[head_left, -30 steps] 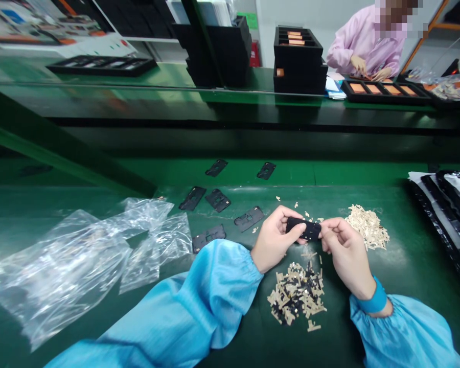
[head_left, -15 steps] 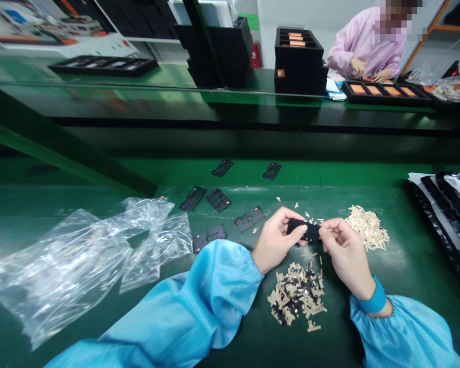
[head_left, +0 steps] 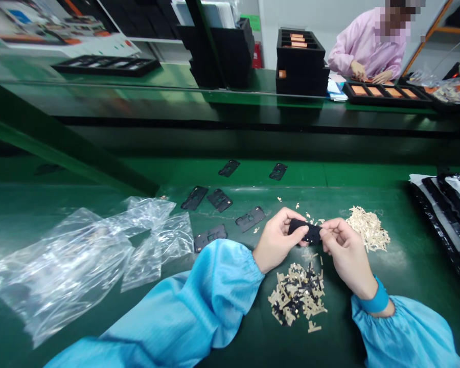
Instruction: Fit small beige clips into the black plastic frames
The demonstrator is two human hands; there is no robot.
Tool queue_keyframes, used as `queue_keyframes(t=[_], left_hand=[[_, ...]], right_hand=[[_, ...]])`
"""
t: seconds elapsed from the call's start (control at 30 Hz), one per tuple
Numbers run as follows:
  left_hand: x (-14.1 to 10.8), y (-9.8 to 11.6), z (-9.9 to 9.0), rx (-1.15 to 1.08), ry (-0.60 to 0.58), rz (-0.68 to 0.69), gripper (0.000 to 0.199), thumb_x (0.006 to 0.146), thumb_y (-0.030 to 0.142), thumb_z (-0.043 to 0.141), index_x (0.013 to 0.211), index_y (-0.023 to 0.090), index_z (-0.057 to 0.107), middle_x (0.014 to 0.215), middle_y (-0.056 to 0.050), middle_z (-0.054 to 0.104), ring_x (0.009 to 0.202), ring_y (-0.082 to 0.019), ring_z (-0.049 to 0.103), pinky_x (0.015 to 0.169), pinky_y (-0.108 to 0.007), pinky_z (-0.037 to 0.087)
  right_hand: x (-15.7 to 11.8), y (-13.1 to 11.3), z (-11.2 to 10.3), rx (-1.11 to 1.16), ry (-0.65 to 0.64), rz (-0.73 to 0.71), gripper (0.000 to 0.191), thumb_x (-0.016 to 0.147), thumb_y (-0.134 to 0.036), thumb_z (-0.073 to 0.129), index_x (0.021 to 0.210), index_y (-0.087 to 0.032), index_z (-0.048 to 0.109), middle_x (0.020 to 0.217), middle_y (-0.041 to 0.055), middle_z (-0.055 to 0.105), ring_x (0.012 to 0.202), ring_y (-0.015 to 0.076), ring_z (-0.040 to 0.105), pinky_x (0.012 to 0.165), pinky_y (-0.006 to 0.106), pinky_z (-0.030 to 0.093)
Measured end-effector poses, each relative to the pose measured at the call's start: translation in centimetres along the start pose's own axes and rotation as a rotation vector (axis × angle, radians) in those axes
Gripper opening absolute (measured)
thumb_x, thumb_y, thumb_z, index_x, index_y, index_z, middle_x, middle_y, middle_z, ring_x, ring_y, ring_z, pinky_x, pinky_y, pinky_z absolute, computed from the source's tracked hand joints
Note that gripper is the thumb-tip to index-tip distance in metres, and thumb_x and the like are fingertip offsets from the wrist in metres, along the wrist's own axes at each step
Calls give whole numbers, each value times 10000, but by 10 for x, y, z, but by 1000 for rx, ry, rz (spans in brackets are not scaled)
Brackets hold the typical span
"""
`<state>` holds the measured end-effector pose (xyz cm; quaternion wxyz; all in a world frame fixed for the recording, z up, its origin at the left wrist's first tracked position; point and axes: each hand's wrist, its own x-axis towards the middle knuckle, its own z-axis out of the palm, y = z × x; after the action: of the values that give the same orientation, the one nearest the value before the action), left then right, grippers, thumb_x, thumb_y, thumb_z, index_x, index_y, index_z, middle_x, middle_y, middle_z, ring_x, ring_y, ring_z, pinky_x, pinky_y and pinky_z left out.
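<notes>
- With our left hand [head_left: 272, 243] we hold a small black part [head_left: 309, 234], thumb across its face and fingers closed around its left end.
- With our right hand [head_left: 347, 255] we pinch at the part's right end, thumb and forefinger narrow; we cannot tell whether a smaller piece sits between them.
- The black part is slightly tilted, raised above the green worktop [head_left: 237, 296], with small light spots along its lower edge.
- Nearer to us than the part, we have a loose pile of mixed beige and black pieces [head_left: 297, 294].
- Just beyond our right hand lies a heap of cream pieces [head_left: 368, 228]; a few cream bits [head_left: 308, 215] are scattered behind the part.
- Left of our left hand lie four flat black plates [head_left: 250, 219], apart from one another.
- Farther left, clear plastic bags [head_left: 76, 260] lie crumpled.
- Across from us, a person in pink [head_left: 371, 46] works behind a black tray [head_left: 389, 95].
</notes>
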<state>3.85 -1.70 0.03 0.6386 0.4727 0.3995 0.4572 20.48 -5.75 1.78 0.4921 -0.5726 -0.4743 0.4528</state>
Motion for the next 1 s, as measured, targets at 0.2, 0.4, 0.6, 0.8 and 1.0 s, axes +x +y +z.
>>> queue_keyframes(t=[0.2,0.4,0.6,0.8,1.0], left_hand=[[1,1,-1,-8,0,-16,334,765,333,811,905,137,579,758,14,649,559,-93,668,536,-198,587],[0,0,0,-4,-7,-15,311,767,300,803,909,134,582,751,12,652,556,-95,671,525,-190,576],[0,-1,-1,6,-38,-19,276,776,281,784,920,136,598,764,11,644,597,-104,672,539,-204,589],[2,6,-3,-5,-139,-60,280,772,276,786,958,131,634,836,-9,660,575,-92,650,520,-208,568],[6,7,-2,-81,-107,-74,378,890,434,677,1128,146,613,856,-35,659,595,-127,692,515,-230,574]], right_hand=[[1,-1,-2,-5,-21,3,216,846,-398,690,890,-192,639,634,-36,539,566,128,513,542,247,415],[0,-1,0,-9,-25,17,225,867,-416,672,883,-193,640,623,-36,538,558,126,497,536,246,404],[2,-3,-5,-58,-84,5,287,899,-468,664,826,-195,615,604,-43,520,538,114,465,516,242,375],[5,-10,-19,-54,-286,97,288,869,-454,714,932,-194,608,617,-65,517,504,96,455,485,227,358],[12,-15,-29,110,-161,194,254,811,-380,773,892,-215,597,635,-44,576,480,93,451,451,223,343]])
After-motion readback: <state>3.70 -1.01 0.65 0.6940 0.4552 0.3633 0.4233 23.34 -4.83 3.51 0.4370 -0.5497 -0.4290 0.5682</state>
